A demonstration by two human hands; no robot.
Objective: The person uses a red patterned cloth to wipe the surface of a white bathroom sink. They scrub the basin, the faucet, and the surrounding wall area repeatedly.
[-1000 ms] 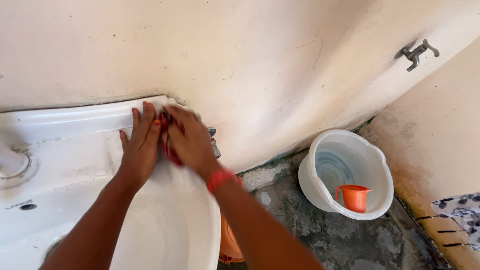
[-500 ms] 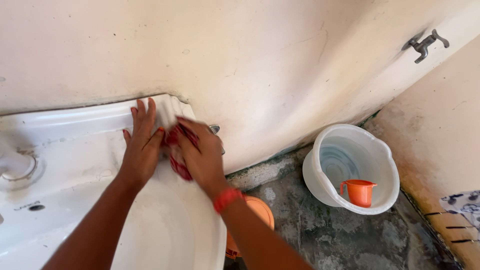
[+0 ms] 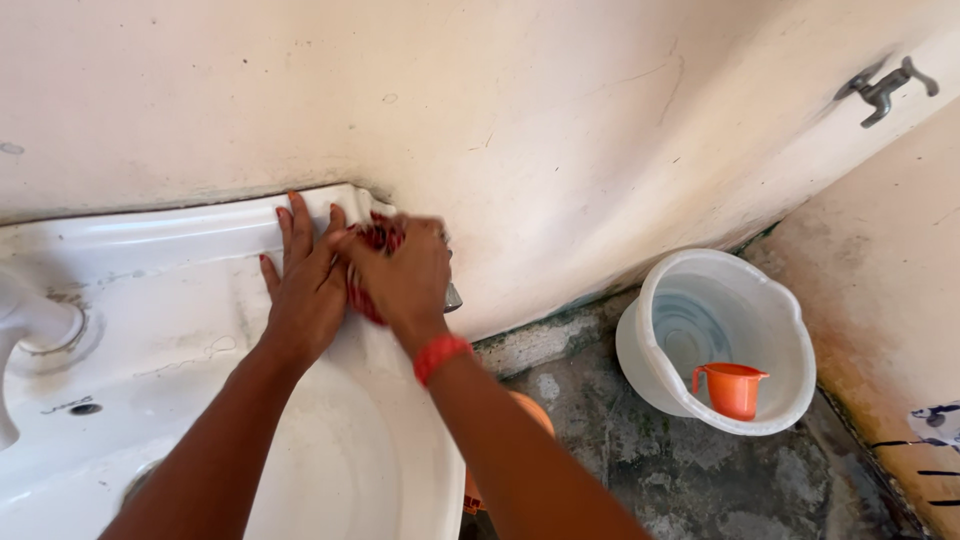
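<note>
My right hand (image 3: 405,275) presses a red cloth (image 3: 372,240) against the back right corner of a white wash basin (image 3: 150,330), close to the wall. A red band circles that wrist. My left hand (image 3: 305,285) lies flat on the basin's rim just left of the cloth, fingers spread and pointing at the wall. Most of the cloth is hidden under my right hand. A white tap (image 3: 25,330) stands at the basin's left edge.
A white bucket (image 3: 770,310) with water and an orange mug (image 3: 733,388) stands on the dark floor at the right. A metal wall tap (image 3: 885,90) sticks out at top right. An orange object (image 3: 525,410) sits under the basin. A small metal valve (image 3: 452,297) shows beside the basin.
My right hand has slid with the cloth up toward the wall corner of the basin. The left hand stayed flat on the rim.
</note>
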